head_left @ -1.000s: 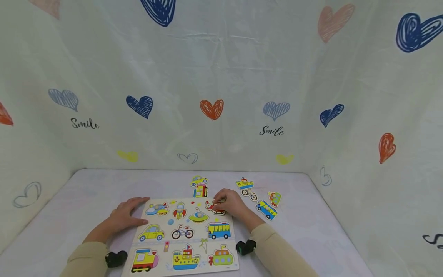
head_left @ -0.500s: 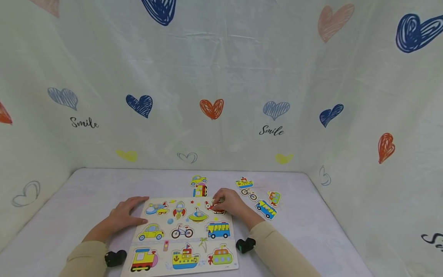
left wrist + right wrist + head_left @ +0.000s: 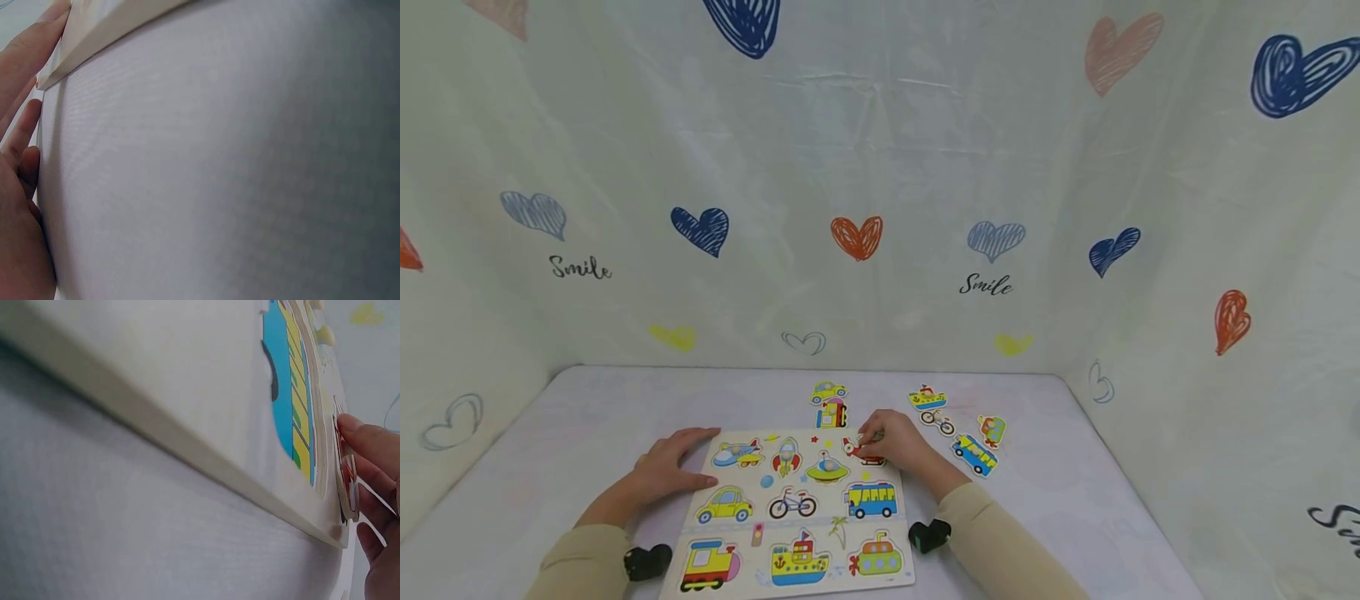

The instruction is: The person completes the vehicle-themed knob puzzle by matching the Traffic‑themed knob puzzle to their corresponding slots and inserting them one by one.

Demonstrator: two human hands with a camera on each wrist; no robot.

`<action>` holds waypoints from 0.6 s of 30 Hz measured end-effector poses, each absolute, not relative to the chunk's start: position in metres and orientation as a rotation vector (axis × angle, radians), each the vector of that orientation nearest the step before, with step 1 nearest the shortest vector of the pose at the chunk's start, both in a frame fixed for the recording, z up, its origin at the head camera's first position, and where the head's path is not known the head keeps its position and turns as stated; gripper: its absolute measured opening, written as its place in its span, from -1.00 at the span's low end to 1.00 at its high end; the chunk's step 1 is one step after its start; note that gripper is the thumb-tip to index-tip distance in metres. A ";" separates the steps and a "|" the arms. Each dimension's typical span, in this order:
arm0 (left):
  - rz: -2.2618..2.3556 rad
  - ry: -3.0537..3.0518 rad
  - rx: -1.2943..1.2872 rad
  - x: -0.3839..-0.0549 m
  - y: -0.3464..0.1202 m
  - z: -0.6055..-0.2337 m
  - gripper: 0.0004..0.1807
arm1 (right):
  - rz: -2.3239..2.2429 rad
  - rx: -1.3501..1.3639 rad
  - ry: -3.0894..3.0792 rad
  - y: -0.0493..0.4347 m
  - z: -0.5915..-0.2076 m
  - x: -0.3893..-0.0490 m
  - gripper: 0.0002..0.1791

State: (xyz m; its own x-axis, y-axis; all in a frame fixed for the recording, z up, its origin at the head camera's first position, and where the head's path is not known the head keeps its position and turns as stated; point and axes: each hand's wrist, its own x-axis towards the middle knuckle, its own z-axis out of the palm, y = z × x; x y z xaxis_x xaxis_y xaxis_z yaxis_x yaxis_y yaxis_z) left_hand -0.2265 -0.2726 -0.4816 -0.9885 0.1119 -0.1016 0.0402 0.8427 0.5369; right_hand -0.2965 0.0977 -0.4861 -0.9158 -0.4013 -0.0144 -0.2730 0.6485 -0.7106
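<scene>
My right hand (image 3: 895, 442) pinches a red helicopter puzzle piece (image 3: 851, 448) at the upper right corner of the wooden puzzle board (image 3: 700, 533). In the right wrist view the helicopter piece (image 3: 349, 487) lies close against the board, partly hidden by the thumb and fingers. My left hand (image 3: 670, 463) rests at the board's left edge with fingers spread, the thumb touching the rim; in the left wrist view its fingers (image 3: 28, 53) are at the board's corner. An airplane piece (image 3: 737, 452), a rocket piece (image 3: 786, 457) and a flying saucer piece (image 3: 827, 469) sit along the board's top row.
Behind the board lie a car piece (image 3: 828, 392) and a train piece (image 3: 831, 413). To the right are a ship piece (image 3: 928, 397), a bicycle piece (image 3: 937, 422), a submarine piece (image 3: 992, 431) and a bus piece (image 3: 974, 455). A patterned curtain (image 3: 910, 167) surrounds the table.
Hardly anything differs: the right hand stays on the helicopter piece and the left hand at the board's edge. The head view has shifted slightly.
</scene>
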 end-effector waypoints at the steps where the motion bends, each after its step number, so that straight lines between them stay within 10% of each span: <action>1: 0.844 2.888 0.115 -0.227 -0.273 -0.482 -0.01 | -1.118 -0.553 2.695 0.098 -0.486 -0.296 -0.88; 18: 0.840 2.901 0.156 -0.226 -0.274 -0.484 -0.01 | -1.065 -0.476 2.617 0.097 -0.484 -0.305 -0.89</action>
